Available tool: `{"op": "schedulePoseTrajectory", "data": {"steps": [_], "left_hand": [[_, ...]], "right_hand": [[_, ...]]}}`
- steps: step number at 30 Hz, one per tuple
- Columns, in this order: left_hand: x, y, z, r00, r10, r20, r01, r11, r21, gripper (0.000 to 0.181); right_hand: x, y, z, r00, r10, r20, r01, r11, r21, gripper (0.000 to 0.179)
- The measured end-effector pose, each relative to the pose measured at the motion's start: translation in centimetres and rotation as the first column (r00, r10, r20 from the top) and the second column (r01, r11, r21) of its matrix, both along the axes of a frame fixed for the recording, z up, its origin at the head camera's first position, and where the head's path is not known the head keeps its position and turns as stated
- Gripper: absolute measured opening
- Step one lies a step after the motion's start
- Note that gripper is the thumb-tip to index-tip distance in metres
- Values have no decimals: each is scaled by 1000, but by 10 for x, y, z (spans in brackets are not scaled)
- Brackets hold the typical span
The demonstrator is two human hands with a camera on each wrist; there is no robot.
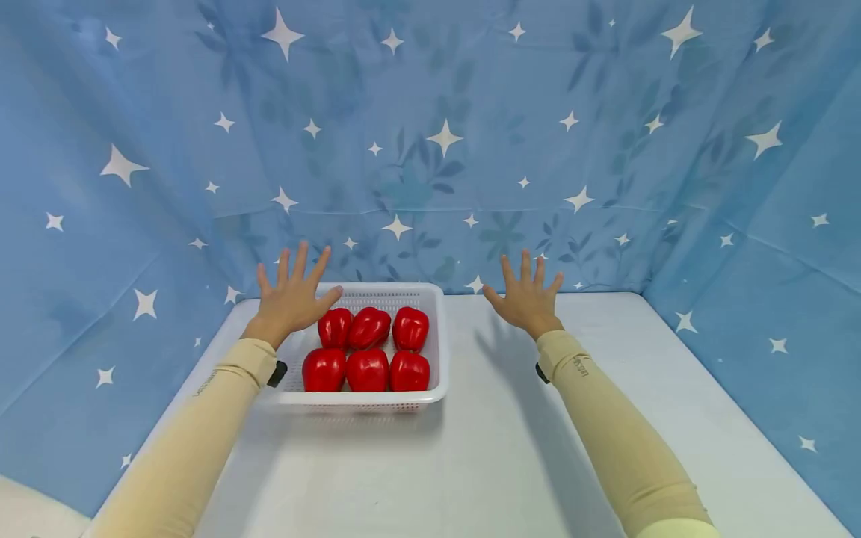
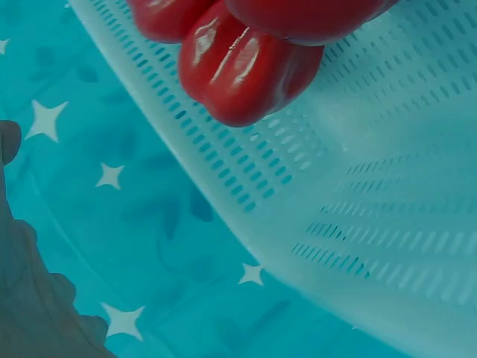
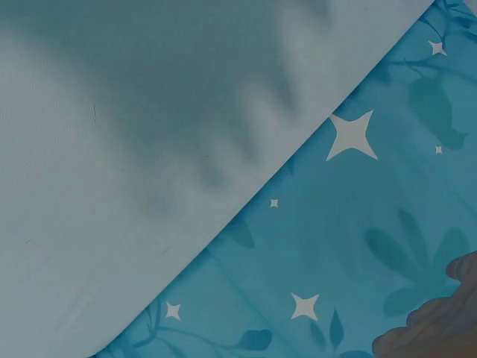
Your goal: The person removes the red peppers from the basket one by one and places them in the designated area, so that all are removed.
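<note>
Several shiny red bell peppers (image 1: 368, 370) lie in two rows inside a white perforated plastic basket (image 1: 440, 344) on the table. Above the basket's left side, my left hand (image 1: 288, 305) is held up with its fingers spread, holding nothing. The left wrist view shows some of the peppers (image 2: 246, 71) and the basket's slotted wall (image 2: 223, 171), with part of the left hand (image 2: 37, 298) at the edge. To the right of the basket, my right hand (image 1: 528, 300) hovers over the table, fingers spread and holding nothing. A piece of it (image 3: 436, 321) shows in the right wrist view's corner.
The white table (image 1: 498, 448) extends in front of and to the right of the basket. Blue curtains (image 1: 417, 172) with white stars and leaf prints stand behind it and along both sides. The right hand's shadow (image 3: 186, 112) falls on the tabletop.
</note>
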State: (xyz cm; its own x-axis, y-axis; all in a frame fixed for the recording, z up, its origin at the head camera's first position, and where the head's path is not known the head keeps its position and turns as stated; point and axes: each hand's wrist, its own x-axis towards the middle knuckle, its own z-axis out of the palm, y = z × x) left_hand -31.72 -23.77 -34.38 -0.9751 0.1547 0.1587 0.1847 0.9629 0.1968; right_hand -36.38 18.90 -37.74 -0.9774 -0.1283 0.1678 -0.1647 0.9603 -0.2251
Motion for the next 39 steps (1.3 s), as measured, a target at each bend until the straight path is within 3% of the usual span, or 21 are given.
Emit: {"op": "schedulePoseTrajectory", "data": {"steps": [3,7,15,26,32,39], "left_hand": [[9,1,11,1000,-10,-2,9,1000,-14,89],[24,1,17,1000,-20,16,20,1000,-12,91],[52,-14,15,999,-22,50,22,1000,2,95],[81,-48,-10,998,11,64,-13,999,34,106],[90,-54,-29,996,21,85,-25,998,53,107],[95,-62,-44,994,36,99,-44,996,81,107]], "right_hand": [[-1,0,-2,1000,2,6,-2,1000,-6,85],[-3,-1,-6,1000,10,11,-10,1000,-22,86],[-3,-6,-8,1000,19,13,-18,999,-42,86],[-1,-2,-5,999,37,31,-36,997,-61,87],[-1,-8,-4,996,82,36,-73,978,-194,90],[2,-21,11,989,136,50,-115,947,-298,91]]}}
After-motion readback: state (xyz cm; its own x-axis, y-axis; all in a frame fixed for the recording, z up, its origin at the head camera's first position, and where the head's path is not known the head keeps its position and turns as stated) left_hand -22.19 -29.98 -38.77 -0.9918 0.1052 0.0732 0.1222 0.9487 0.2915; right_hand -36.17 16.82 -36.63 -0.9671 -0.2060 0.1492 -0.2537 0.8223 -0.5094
